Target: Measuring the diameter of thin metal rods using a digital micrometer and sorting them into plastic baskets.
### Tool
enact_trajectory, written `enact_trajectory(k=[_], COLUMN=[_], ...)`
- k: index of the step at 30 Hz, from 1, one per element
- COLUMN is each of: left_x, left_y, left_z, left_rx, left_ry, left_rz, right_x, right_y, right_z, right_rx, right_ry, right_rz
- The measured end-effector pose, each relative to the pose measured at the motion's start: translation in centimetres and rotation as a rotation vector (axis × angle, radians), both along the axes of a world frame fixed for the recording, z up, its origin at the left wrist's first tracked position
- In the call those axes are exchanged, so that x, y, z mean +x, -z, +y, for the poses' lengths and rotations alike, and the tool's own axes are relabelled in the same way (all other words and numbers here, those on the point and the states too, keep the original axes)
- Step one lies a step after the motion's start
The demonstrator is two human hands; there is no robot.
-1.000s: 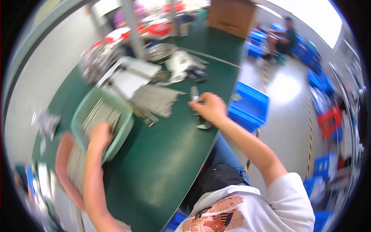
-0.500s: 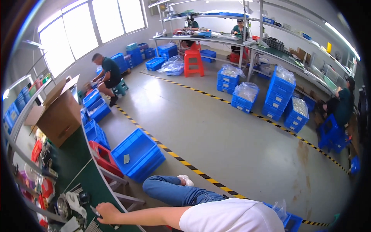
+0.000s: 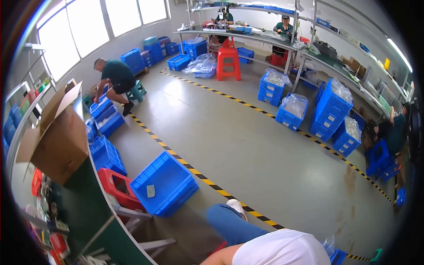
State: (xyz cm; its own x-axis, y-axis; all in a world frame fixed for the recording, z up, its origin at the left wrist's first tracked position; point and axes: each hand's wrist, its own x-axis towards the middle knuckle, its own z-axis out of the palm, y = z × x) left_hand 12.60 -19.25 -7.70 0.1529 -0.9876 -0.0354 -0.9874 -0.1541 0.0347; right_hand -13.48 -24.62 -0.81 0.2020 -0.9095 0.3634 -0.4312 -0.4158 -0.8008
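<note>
Neither of my hands is in the picture. Only my white sleeve (image 3: 282,249) and a bit of bare right arm (image 3: 221,257) show at the lower edge, so what that hand touches is hidden. My leg in blue jeans (image 3: 234,223) and a white shoe (image 3: 237,207) are beside the striped floor line. On my left runs the green-topped workbench (image 3: 90,207), with a cardboard box (image 3: 62,152), flaps up, on it. A blue crate (image 3: 164,183) stands past the bench's edge, next to a red stool (image 3: 115,187).
A co-worker (image 3: 115,75) bends over blue bins (image 3: 108,121) at the left. Two more people sit behind the far bench (image 3: 247,36), another person (image 3: 395,132) at the right. Stacked blue crates (image 3: 331,104) with plastic bags and a red stool (image 3: 228,64) stand across the floor.
My right hand, earlier over the bench among metal parts, has left the picture at the bottom. The view has shifted. My leg appears farther right, and the co-worker at left leans lower over the bins.
</note>
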Motion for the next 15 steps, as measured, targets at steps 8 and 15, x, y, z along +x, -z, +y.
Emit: enact_trajectory(k=[8,15], left_x=[-7.6,-28.7], left_y=[-10.8,-17.3], left_z=[-10.3,-14.0], left_rx=[-0.082,-0.176], left_ry=[0.061,0.504], left_rz=[-0.023,0.174], right_x=[-15.6,-31.5], right_y=[7.9,15.7], right_z=[0.4,27.4], right_rx=[0.411,1.518], right_ry=[0.222,1.149], right_rz=[-0.358,-0.362])
